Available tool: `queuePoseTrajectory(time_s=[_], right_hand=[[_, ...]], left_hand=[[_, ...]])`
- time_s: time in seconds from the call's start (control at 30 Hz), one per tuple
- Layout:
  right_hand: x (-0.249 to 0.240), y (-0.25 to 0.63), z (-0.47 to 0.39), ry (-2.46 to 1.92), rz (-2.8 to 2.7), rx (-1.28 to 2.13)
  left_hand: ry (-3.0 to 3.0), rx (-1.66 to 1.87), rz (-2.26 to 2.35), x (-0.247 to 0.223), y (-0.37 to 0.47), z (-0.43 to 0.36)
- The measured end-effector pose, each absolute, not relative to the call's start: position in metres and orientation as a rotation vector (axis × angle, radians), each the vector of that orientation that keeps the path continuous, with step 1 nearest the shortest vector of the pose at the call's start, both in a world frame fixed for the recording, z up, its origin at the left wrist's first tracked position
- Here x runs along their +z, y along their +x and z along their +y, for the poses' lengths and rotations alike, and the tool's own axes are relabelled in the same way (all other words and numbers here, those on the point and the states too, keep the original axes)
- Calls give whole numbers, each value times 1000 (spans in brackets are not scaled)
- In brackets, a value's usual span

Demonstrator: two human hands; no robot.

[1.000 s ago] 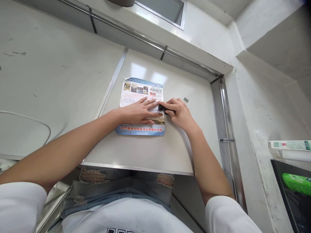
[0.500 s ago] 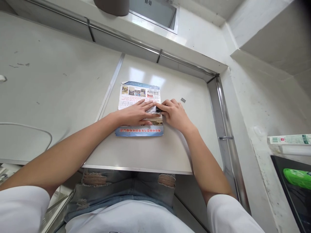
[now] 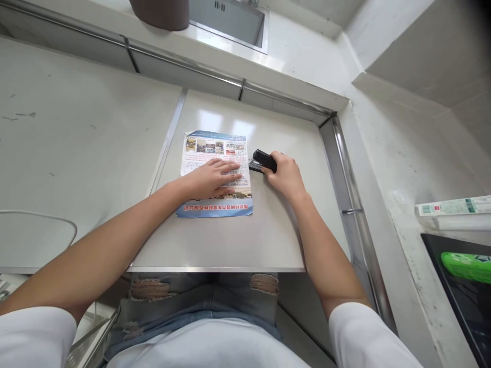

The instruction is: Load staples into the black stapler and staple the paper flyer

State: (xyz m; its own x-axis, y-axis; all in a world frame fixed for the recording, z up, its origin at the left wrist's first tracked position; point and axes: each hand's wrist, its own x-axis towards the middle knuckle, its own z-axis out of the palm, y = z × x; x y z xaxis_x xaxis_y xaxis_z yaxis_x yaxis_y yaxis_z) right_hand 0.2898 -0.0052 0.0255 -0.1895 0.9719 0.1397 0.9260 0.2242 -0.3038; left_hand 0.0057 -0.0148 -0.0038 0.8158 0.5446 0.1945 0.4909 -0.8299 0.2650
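Observation:
A printed sheet (image 3: 215,208) with small photos and red and blue print lies on the white table (image 3: 218,245). My left hand (image 3: 210,179) rests flat on it, fingers spread toward its right edge. Just right of the sheet, my right hand (image 3: 284,173) is wrapped round a black stapler (image 3: 264,159). The stapler's jaws stand apart and point left at the sheet's right edge, with a small gap between them and the paper. Part of the stapler's back end is hidden by my fingers.
Behind the table runs a ledge with a brown container (image 3: 163,13) and a metal sink (image 3: 230,23). A metal rail (image 3: 358,230) borders the table's right side. At the far right are a white-green box (image 3: 452,206) and a green packet (image 3: 466,266). A white cable (image 3: 46,214) lies left.
My right hand has moved right with the stapler, off the sheet's right edge, and more of the stapler shows. My left hand stays on the sheet. The whole view has shifted slightly.

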Motion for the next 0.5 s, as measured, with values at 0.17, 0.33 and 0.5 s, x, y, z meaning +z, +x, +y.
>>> queuePoseTrajectory(time_s=[0.17,0.33,0.5], right_hand=[[23,289,-2,-1834,-1899,6],[22,276,-7,-1666,-1827,35],[19,240,-28,-1477,-2002,285]], left_hand=[[2815,408,794,-1,9,-18],[2670,767,974,9,5,-12],[2048,1373,1555,10,-14,2]])
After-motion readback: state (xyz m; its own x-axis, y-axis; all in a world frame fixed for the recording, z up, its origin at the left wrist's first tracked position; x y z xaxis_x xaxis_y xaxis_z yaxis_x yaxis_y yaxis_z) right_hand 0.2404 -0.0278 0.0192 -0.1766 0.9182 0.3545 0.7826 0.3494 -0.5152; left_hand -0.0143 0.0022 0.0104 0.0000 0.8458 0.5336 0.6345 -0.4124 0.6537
